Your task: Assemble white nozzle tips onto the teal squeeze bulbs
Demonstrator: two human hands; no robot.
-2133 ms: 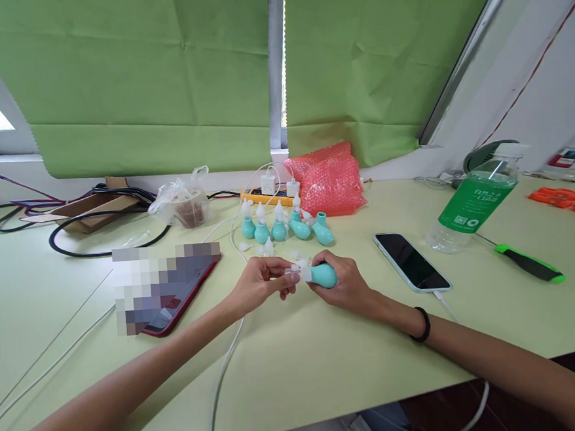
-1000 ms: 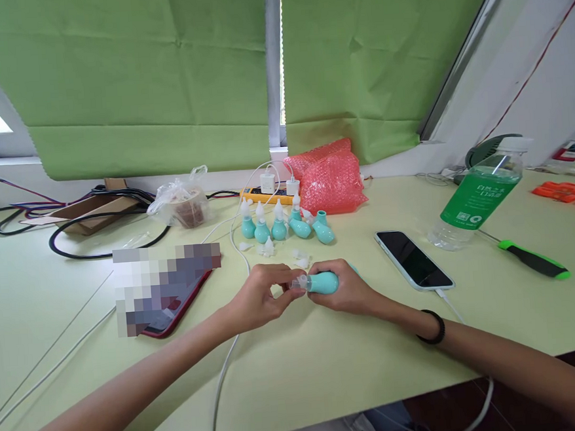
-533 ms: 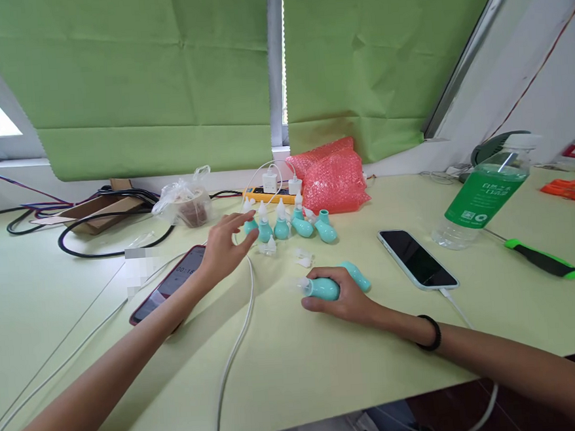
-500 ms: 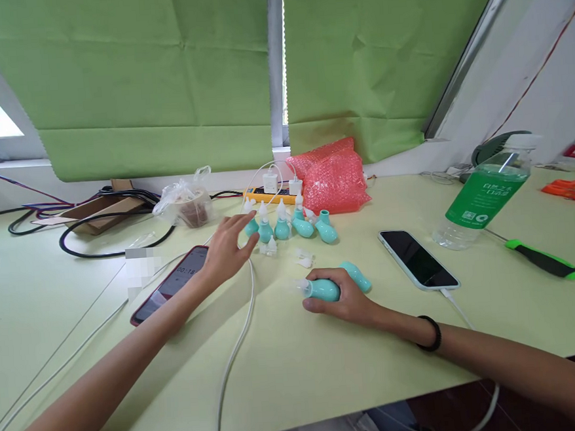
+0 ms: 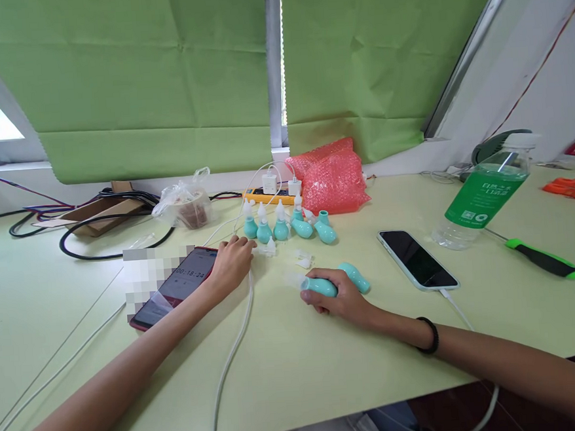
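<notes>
From the head camera, here's the left hand (image 5: 232,265), over towards the far side of the table (image 5: 289,379), palm down, fingers slightly bent and close together. Their tips are right beside a small clear plastic piece (image 5: 269,247); whether they have hold of anything, I can't tell, as the hand covers the spot.

Across to the right hand (image 5: 342,295), and this one is busy: fingers curled snugly round a teal bulb (image 5: 321,287), which lies on its side near the middle of the table, open mouth facing the left edge. A pale blur (image 5: 293,279) sits just off that mouth, too smeared to name. On the far side of the knuckles lies a second bulb (image 5: 355,278), and towards the far edge come more clear bits (image 5: 304,259).

Further back, a row of five bulbs (image 5: 281,230): four wear white tips, while the one at the right end shows a bare neck. Beside the left wrist lies a phone (image 5: 188,273) reading 00:18:24; nearer the right edge, a second phone (image 5: 415,257) with a dark screen, then a green-labelled bottle (image 5: 483,196).
</notes>
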